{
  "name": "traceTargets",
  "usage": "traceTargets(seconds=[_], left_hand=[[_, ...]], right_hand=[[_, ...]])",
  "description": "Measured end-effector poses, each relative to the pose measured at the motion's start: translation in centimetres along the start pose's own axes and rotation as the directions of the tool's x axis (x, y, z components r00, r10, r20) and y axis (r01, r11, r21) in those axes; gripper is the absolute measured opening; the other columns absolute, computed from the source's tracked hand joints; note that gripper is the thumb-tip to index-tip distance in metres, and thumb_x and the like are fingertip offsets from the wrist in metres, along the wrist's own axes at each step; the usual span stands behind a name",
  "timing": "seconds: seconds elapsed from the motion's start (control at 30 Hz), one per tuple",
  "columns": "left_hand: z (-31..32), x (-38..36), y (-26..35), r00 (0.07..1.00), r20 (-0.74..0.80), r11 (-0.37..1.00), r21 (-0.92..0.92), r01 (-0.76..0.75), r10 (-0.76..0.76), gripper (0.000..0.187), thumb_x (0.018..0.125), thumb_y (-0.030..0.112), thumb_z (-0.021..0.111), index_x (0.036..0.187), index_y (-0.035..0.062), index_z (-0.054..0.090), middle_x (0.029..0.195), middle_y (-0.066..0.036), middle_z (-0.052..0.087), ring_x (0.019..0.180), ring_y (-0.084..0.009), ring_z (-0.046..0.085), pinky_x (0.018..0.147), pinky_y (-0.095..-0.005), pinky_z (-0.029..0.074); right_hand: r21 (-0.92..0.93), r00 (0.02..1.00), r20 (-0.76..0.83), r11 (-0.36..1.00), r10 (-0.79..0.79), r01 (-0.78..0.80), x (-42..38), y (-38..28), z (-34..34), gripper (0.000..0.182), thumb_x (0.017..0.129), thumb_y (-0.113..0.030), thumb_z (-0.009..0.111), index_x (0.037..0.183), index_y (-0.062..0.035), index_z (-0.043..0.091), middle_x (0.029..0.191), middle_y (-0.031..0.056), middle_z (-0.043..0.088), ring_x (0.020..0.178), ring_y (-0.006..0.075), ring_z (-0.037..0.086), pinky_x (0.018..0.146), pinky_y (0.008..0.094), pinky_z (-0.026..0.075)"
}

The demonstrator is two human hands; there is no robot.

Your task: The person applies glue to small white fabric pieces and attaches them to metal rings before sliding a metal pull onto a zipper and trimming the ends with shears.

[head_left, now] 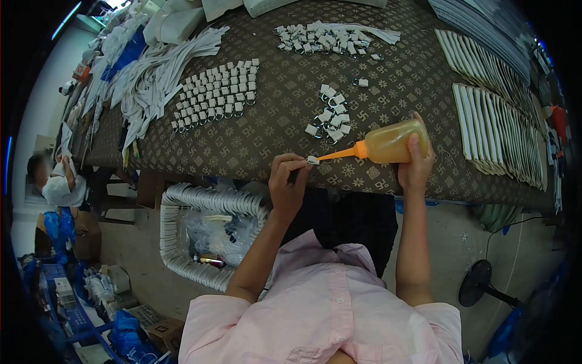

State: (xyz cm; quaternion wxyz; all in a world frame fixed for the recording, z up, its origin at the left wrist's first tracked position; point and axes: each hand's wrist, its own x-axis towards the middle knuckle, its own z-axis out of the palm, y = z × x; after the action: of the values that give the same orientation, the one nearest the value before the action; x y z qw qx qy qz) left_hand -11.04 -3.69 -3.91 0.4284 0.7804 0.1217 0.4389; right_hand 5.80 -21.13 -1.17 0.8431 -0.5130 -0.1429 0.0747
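Note:
Near the front edge of the patterned tabletop (224,155), my left hand (287,182) pinches a small white tab piece (313,160) between its fingertips. My right hand (417,162) is wrapped round a squeeze bottle (391,143) of yellowish liquid, tipped on its side. The bottle's orange nozzle (339,153) points left, its tip at the white piece. Just beyond lies a loose group of white tabs with metal rings (333,115). Rows of similar tabs (219,91) stand to the left, and a larger pile (321,39) lies at the back.
White strips (160,82) lie at the table's left. Stacked folded strips (494,130) cover the right side. A white woven basket (176,246) holding plastic bags stands below the front edge. A black fan (476,283) is at the lower right; another person (63,182) is at the far left.

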Motion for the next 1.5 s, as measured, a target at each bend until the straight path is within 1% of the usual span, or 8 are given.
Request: traceTargets(seconds=[0.4, 0.6, 0.67, 0.8, 0.87, 1.07, 1.17, 1.5], left_hand=[[0.1, 0.1, 0.1, 0.997, -0.050, 0.993, 0.113, -0.045, 0.051, 0.016, 0.072, -0.003, 0.070, 0.081, 0.0032, 0.058, 0.087, -0.009, 0.057, 0.073, -0.0189, 0.057, 0.060, -0.0272, 0.045], [-3.1, 4.4, -1.2, 0.953, -0.266, 0.954, 0.220, 0.203, -0.142, 0.009, 0.074, 0.001, 0.069, 0.078, 0.0017, 0.061, 0.071, -0.008, 0.057, 0.067, -0.0193, 0.054, 0.062, -0.0303, 0.043], [-4.8, 5.7, -4.1, 0.956, -0.277, 0.876, 0.431, 0.216, -0.099, 0.009, 0.075, 0.007, 0.068, 0.080, 0.0024, 0.063, 0.068, -0.009, 0.057, 0.063, -0.0231, 0.052, 0.068, -0.0351, 0.042], [-6.4, 7.3, -5.4, 0.959, -0.251, 0.793, 0.554, 0.254, -0.131, 0.009, 0.076, 0.011, 0.066, 0.078, 0.0030, 0.063, 0.069, -0.010, 0.057, 0.064, -0.0266, 0.051, 0.071, -0.0386, 0.040], [-6.5, 7.3, -5.8, 0.969, -0.246, 0.737, 0.652, 0.178, -0.017, 0.010, 0.076, 0.013, 0.066, 0.078, 0.0029, 0.063, 0.072, -0.010, 0.056, 0.070, -0.0281, 0.051, 0.071, -0.0396, 0.040], [-7.4, 6.7, -6.1, 0.991, -0.134, 0.745, 0.663, 0.076, 0.017, 0.013, 0.073, 0.014, 0.070, 0.079, 0.0036, 0.065, 0.075, -0.010, 0.056, 0.077, -0.0279, 0.052, 0.071, -0.0372, 0.041], [-6.8, 7.9, -5.8, 0.988, -0.137, 0.755, 0.640, 0.144, -0.073, 0.012, 0.072, 0.013, 0.070, 0.077, 0.0034, 0.063, 0.077, -0.011, 0.055, 0.075, -0.0299, 0.050, 0.072, -0.0402, 0.040], [-5.3, 9.7, -7.2, 0.986, -0.165, 0.750, 0.648, 0.129, -0.027, 0.015, 0.071, 0.013, 0.072, 0.073, 0.0027, 0.062, 0.072, -0.011, 0.055, 0.074, -0.0303, 0.051, 0.070, -0.0402, 0.041]], right_hand=[[0.077, 0.999, 0.042, 0.997, 0.029, -0.032, -0.3, -0.3, -0.6, 0.057, 0.086, -0.022, 0.061, 0.131, 0.0053, 0.039, 0.115, 0.0109, 0.052, 0.102, 0.0147, 0.052, 0.088, 0.0273, 0.043], [0.198, 0.998, 0.038, 0.979, 0.050, -0.057, 0.2, 0.1, -0.7, 0.060, 0.089, -0.031, 0.055, 0.134, 0.0034, 0.033, 0.115, 0.0122, 0.051, 0.102, 0.0194, 0.054, 0.089, 0.0328, 0.045], [0.167, 0.999, -0.008, 0.985, 0.040, -0.038, 0.2, -0.1, -0.5, 0.061, 0.089, -0.031, 0.055, 0.134, 0.0029, 0.033, 0.114, 0.0122, 0.052, 0.102, 0.0193, 0.054, 0.088, 0.0327, 0.045], [0.134, 0.999, -0.003, 0.990, 0.034, -0.033, -0.1, -0.4, -0.2, 0.062, 0.088, -0.031, 0.056, 0.134, 0.0026, 0.033, 0.113, 0.0117, 0.052, 0.102, 0.0189, 0.054, 0.087, 0.0322, 0.046], [0.135, 0.999, -0.001, 0.990, 0.043, -0.043, -0.1, -0.6, -0.1, 0.062, 0.089, -0.031, 0.056, 0.134, 0.0026, 0.033, 0.112, 0.0112, 0.052, 0.101, 0.0185, 0.054, 0.087, 0.0320, 0.046], [0.146, 1.000, -0.020, 0.989, 0.017, -0.014, 0.0, -0.5, 0.1, 0.061, 0.089, -0.030, 0.055, 0.134, 0.0034, 0.032, 0.111, 0.0109, 0.052, 0.100, 0.0182, 0.054, 0.087, 0.0323, 0.046], [0.149, 1.000, -0.010, 0.989, 0.024, -0.022, 0.0, -0.3, -0.1, 0.060, 0.089, -0.029, 0.055, 0.134, 0.0038, 0.032, 0.111, 0.0111, 0.051, 0.101, 0.0185, 0.054, 0.087, 0.0326, 0.046], [0.159, 1.000, 0.009, 0.987, 0.012, -0.014, 0.0, -0.3, -0.2, 0.059, 0.090, -0.028, 0.054, 0.134, 0.0041, 0.032, 0.113, 0.0117, 0.051, 0.101, 0.0189, 0.054, 0.087, 0.0330, 0.047]])
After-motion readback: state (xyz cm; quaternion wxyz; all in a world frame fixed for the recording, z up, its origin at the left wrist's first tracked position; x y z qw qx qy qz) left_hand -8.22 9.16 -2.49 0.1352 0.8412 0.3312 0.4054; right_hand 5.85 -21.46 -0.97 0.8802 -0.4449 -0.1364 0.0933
